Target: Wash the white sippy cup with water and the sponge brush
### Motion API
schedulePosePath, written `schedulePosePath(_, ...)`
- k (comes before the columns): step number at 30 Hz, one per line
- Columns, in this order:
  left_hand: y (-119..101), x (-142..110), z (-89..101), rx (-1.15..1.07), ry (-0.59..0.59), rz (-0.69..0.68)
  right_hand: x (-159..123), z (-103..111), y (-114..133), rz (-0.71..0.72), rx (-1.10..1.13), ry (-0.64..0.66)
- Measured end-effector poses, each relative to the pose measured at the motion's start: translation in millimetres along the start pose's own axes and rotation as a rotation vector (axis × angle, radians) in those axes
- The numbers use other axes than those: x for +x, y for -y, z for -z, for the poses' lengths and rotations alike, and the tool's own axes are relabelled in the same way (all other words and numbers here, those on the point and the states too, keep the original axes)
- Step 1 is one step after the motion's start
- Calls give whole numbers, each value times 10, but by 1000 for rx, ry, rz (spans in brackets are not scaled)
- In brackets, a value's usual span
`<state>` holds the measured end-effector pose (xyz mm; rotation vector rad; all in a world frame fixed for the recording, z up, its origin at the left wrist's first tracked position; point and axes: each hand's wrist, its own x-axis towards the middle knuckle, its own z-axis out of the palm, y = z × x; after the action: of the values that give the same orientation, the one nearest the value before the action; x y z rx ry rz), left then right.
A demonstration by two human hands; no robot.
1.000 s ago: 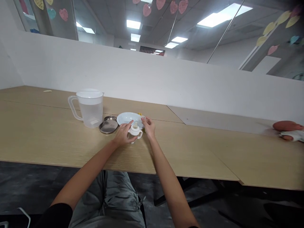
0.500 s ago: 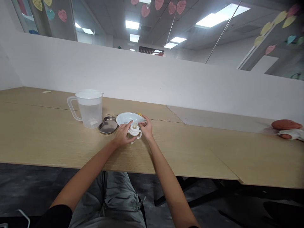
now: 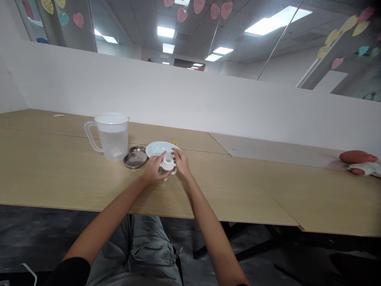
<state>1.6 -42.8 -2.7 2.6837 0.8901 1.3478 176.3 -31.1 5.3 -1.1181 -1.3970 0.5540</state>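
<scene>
Okay — both hands closing on a feeding bottle point(image 3: 168, 163)

Right now I'm watching through the head camera, and the person's two hands are working together at the middle of a pale wooden table point(image 3: 59, 178). The left hand point(image 3: 154, 169) is gripping the white feeding bottle from its left side, fingers curled around the body. The right hand point(image 3: 181, 163) is partly closed, with its fingertips pinching in at the top of the bottle, near the collar below the clear teat point(image 3: 168, 158). The bottle is sitting between the hands, roughly upright, with a small white handle sticking out on the right. Its base is hidden from me, so I can't tell whether it's touching the table.

Just behind the hands, a white plate point(image 3: 157, 149) is lying flat on the table, with a small yellow object point(image 3: 175, 143) peeking out past its far rim. To the left, an oval stainless-steel dish point(image 3: 135, 157) is resting just beside the plate, and a clear plastic measuring jug point(image 3: 111, 137), holding water and fitted with a white lid, is standing beyond it. Far off to the right, a doll point(image 3: 358, 157) is lying on the table in white cloth — too far off for me to make out much more.
</scene>
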Motion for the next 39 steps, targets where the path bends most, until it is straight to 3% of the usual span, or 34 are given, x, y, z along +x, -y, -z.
schedulePosePath(8,10,-9,-9,2,10,15,-33,24,60,30,15,-9)
schedulePosePath(15,38,-33,-74,-21,-20,43,-102,-9,284,235,0,216)
schedulePosePath(22,39,-25,-136,-84,-51,97,-106,8,334,117,57,255)
schedulePosePath(28,20,-4,-89,-72,-18,98,-35,166,285,10,267,439)
schedulePosePath(30,12,0,-68,-58,-21,107,25,243,215,8,323,395)
schedulePosePath(31,8,1,-61,-53,-25,112,59,281,173,16,336,314)
schedulePosePath(34,2,2,-54,-49,-27,112,145,354,72,-6,327,-72)
schedulePosePath(35,2,1,-58,-49,-29,109,159,357,60,-20,329,-149)
schedulePosePath(37,6,-3,-70,-49,-35,101,154,326,79,-24,354,-147)
schedulePosePath(39,13,-8,-83,-50,-35,99,118,260,135,-4,381,9)
